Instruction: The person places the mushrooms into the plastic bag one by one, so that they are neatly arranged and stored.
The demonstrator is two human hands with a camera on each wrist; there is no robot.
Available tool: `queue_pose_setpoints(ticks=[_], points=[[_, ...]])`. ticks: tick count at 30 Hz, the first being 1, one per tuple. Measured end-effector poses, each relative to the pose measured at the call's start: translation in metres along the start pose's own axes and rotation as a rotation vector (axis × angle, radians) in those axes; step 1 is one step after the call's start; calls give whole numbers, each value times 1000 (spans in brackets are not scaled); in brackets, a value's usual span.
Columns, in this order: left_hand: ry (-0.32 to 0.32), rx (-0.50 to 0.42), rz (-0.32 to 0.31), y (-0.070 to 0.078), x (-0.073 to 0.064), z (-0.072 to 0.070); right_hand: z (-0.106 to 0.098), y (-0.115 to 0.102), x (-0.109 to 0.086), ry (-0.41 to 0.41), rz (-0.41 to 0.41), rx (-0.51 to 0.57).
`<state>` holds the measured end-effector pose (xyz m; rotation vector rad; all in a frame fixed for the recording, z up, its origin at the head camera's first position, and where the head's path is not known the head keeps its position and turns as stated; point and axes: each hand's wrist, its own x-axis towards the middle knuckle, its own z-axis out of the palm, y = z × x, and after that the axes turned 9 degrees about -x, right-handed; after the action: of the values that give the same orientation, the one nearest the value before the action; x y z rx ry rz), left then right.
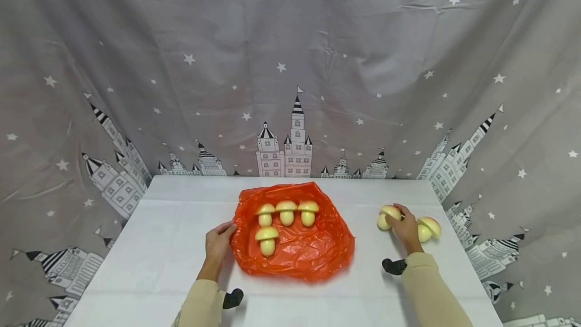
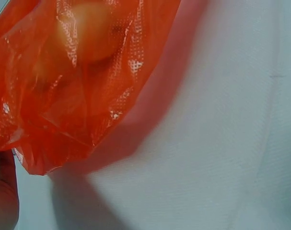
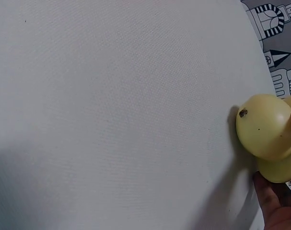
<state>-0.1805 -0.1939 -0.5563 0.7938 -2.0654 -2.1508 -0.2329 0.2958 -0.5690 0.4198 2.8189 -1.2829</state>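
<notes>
A red plastic bag point(image 1: 308, 254) lies spread with its mouth facing up in the head view, several yellow toy mushrooms point(image 1: 268, 246) inside it. My left hand point(image 1: 217, 243) pinches the bag's left rim. Seen from the left wrist, the thin bag wall point(image 2: 73, 115) hangs over the tabletop, and a rounded mushroom shows through it. To the right of the bag, my right hand point(image 1: 407, 228) grips another yellow toy mushroom point(image 1: 386, 217). In the right wrist view this mushroom point(image 3: 265, 128) shows its smooth stem end, with a finger and thumb at its sides.
One more toy mushroom point(image 1: 429, 228) lies just right of my right hand. All of this is on a white-covered table point(image 1: 172, 226). A grey curtain point(image 1: 363, 64) with castles and stars hangs behind the table and along its sides.
</notes>
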Motion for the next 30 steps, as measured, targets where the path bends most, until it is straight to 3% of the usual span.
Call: queue_pose_setpoints(ticks=[9,19,30], points=[[11,13,11,-2,0,-1,4,-5,-4,-6,-14,76],[-1,28,9,2,-2,0,6,-12,-8,-11,-19,92],[-3,62,47,2,-2,-4,7,-15,-17,-36,-19,131]])
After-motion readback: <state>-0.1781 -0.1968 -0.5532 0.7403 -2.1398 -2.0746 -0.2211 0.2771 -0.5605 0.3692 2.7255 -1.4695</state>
